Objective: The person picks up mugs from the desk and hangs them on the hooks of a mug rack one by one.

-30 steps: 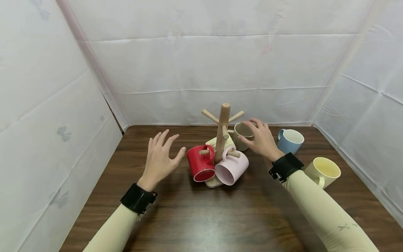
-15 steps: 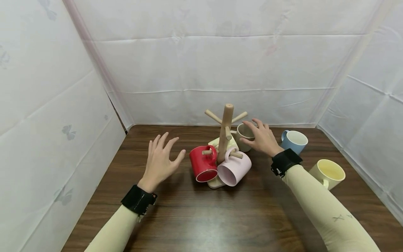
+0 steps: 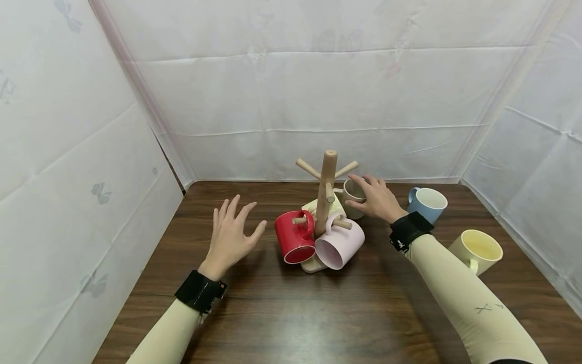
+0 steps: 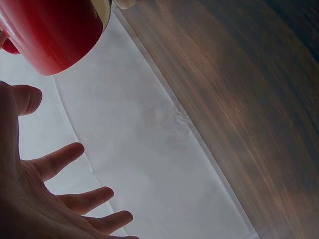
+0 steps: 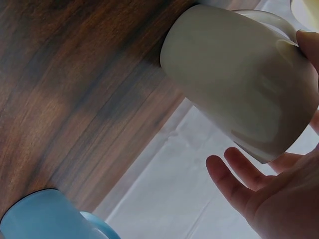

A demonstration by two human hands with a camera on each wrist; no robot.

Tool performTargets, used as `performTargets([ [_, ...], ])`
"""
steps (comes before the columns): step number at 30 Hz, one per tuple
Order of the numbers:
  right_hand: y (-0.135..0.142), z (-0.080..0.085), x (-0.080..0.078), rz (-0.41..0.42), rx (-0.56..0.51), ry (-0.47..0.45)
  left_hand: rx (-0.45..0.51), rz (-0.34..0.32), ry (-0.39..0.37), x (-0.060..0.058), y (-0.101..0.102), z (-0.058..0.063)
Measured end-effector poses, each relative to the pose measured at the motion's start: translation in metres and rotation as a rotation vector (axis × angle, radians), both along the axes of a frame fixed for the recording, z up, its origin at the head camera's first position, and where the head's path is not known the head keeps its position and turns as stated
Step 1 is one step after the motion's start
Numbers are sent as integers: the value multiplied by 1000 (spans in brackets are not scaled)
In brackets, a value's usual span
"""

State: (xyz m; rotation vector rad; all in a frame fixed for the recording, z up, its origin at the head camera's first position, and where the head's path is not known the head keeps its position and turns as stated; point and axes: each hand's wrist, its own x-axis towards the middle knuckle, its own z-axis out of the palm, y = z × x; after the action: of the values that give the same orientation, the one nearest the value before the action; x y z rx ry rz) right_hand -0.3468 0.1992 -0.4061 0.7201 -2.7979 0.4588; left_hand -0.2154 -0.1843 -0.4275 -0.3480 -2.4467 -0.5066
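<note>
Glossy grey-beige cylindrical mug (image 5: 224,74) stands upright on the dark brown wooden tabletop (image 3: 295,313), at nine o'clock from my right hand (image 3: 381,199), which is loosely spread around its rim; whether any fingertip touches, I cannot tell. At the mug's eight o'clock, a pale wooden peg stand (image 3: 323,207) blocks the way, carrying a tilted, shiny red mug (image 3: 290,232) and a tilted, smooth lilac mug (image 3: 346,247). My left hand (image 3: 229,242), fingers spread, has the red mug near its three o'clock, not touching. A glossy light-blue mug (image 3: 423,208) sits at the first mug's three o'clock, a glossy yellow mug (image 3: 477,250) at four. Close at twelve runs the table's back edge, below white cloth (image 3: 291,91); tabletop stretches widest at six. Behind the stand's post, a pale-yellow mug (image 3: 337,206) is mostly hidden; my cream fabric sleeve (image 3: 468,298) covers part of the yellow one.
</note>
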Motion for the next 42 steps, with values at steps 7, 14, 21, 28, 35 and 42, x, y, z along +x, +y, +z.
performTargets([
  [7, 0, -2, 2, 13, -34, -36, 1, -7, -7, 2, -2, -3],
  [14, 0, -2, 2, 14, -57, -56, -6, -10, -12, 3, -3, -5],
  [21, 0, -6, 3, 19, -83, -56, -12, -17, -13, 4, -3, -8],
  [28, -1, -7, 2, 38, -116, -7, -4, -25, -23, 0, -4, -9],
  [35, 1, -8, 0, 47, -117, 27, 3, -42, -9, -3, -4, -8],
  [42, 5, -8, 3, 3, -133, 32, 8, -46, -22, -5, -3, -8],
])
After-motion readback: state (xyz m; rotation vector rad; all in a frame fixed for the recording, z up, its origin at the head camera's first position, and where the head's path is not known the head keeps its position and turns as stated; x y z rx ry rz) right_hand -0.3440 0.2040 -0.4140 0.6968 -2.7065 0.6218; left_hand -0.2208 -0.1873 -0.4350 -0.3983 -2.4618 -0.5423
